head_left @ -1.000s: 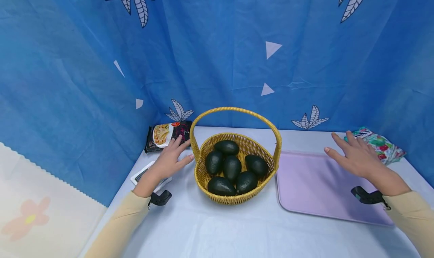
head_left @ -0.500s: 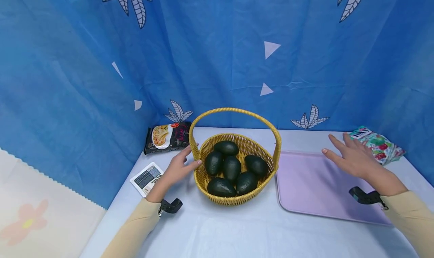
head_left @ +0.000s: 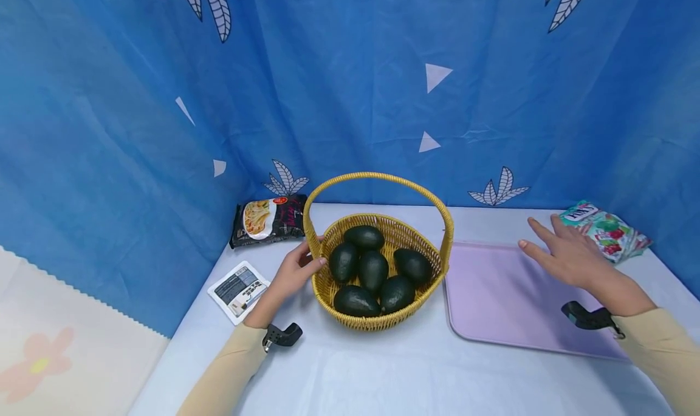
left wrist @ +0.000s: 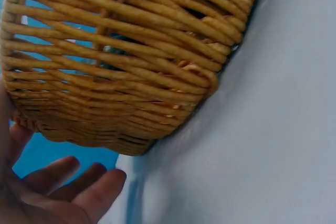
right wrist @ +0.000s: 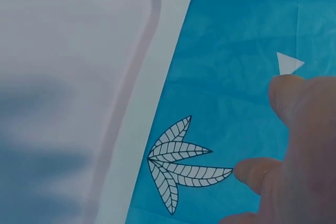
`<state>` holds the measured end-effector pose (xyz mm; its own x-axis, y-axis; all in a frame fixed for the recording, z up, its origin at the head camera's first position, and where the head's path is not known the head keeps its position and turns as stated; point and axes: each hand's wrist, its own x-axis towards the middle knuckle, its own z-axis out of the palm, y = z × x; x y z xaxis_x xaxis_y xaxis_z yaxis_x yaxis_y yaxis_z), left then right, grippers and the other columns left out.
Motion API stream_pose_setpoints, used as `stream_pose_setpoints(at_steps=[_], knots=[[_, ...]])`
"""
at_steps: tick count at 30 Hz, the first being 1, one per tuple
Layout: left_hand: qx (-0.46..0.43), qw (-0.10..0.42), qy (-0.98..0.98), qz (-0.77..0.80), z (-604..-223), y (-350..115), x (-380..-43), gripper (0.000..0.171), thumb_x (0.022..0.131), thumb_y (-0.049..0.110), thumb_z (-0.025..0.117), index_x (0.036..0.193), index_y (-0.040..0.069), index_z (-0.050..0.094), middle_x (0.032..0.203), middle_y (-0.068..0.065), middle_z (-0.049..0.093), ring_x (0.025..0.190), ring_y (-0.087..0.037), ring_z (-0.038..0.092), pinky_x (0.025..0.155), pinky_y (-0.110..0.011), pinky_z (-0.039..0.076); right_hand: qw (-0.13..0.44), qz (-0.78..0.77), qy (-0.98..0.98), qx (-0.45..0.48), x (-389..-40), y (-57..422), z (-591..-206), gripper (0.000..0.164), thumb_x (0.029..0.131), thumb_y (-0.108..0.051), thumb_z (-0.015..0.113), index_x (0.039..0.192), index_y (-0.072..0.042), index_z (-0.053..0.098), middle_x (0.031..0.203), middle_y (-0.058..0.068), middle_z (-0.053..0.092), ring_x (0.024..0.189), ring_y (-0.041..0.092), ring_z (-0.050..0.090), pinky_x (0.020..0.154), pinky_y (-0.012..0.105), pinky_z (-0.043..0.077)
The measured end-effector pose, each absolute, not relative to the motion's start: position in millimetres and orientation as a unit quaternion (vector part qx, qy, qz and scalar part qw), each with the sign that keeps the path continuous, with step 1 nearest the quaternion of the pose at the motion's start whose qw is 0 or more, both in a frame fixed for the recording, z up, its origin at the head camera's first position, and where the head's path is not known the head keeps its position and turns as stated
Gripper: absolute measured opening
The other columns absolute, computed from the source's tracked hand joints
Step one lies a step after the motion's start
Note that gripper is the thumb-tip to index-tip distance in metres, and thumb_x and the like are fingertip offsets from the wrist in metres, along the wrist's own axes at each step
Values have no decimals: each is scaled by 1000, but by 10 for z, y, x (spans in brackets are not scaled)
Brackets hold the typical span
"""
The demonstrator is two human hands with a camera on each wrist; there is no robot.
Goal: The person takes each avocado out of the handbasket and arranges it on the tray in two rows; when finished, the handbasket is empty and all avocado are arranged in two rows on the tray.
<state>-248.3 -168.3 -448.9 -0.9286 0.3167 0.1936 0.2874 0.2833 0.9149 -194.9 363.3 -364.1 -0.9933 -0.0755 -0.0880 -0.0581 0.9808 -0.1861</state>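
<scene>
The left fingers (head_left: 296,254) grip one basket (head_left: 372,323) of six avocados (head_left: 374,271).

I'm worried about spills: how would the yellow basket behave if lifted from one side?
The basket would probably hold its shape, given its closely spaced, thick woven strands. It may feel fairly heavy, since six dark avocados sit inside. Being rounded and unsecured, they could roll toward the lower side and tip it further.
</scene>
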Motion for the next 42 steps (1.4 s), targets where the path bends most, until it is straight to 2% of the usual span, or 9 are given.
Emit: stream_pose_setpoints(at_steps=[5,9,13,20,28,34,42], knots=[[159,37,793,587,-4527,-1672,-2474,55,100,12,60,153,8,45,148,-26,53,131,-42,58,100,-34,57,44,-97,994,-34,-1938,3617,-3651,84,105,-60,33,159,3,17,154,51,7,135,75,13,104,89,11],[134,66,775,614,-4565,-1674,-2472,55,101,15,59,154,13,43,151,-23,51,131,-37,57,91,-29,59,35,-100,994,-34,-1930,3599,-3667,84,105,-59,35,159,3,18,154,51,7,135,75,14,103,90,12],[128,76,751,643,-4581,-1665,-2482,55,101,13,59,154,11,43,150,-26,50,124,-31,59,84,-26,61,25,-101,994,-35,-1914,3580,-3681,84,104,-60,36,158,3,21,154,51,9,136,74,16,103,89,14],[120,90,730,666,-4566,-1649,-2466,57,101,10,58,155,8,40,151,-27,47,127,-29,56,89,-28,61,0,-111,993,-46,-1875,3510,-3683,81,104,-57,41,157,2,27,154,50,14,137,72,20,104,88,17],[113,88,728,670,-4575,-1649,-2472,56,101,11,58,154,9,41,150,-26,47,126,-27,55,90,-28,60,11,-137,987,-80,-1798,3376,-3617,75,105,-50,44,159,0,26,156,47,17,132,73,28,96,86,31],[112,88,729,669,-4586,-1646,-2481,55,102,10,57,154,10,41,150,-26,47,125,-25,55,88,-26,60,0,-139,985,-106,-1696,3189,-3572,73,104,-49,49,158,-2,32,154,43,29,132,69,36,92,81,42],[107,90,726,673,-4579,-1639,-2488,55,101,10,57,155,10,41,151,-25,47,125,-26,54,89,-27,60,10,-144,978,-147,-1562,2871,-3456,69,103,-51,52,155,-7,41,152,34,42,136,60,42,96,76,45]])
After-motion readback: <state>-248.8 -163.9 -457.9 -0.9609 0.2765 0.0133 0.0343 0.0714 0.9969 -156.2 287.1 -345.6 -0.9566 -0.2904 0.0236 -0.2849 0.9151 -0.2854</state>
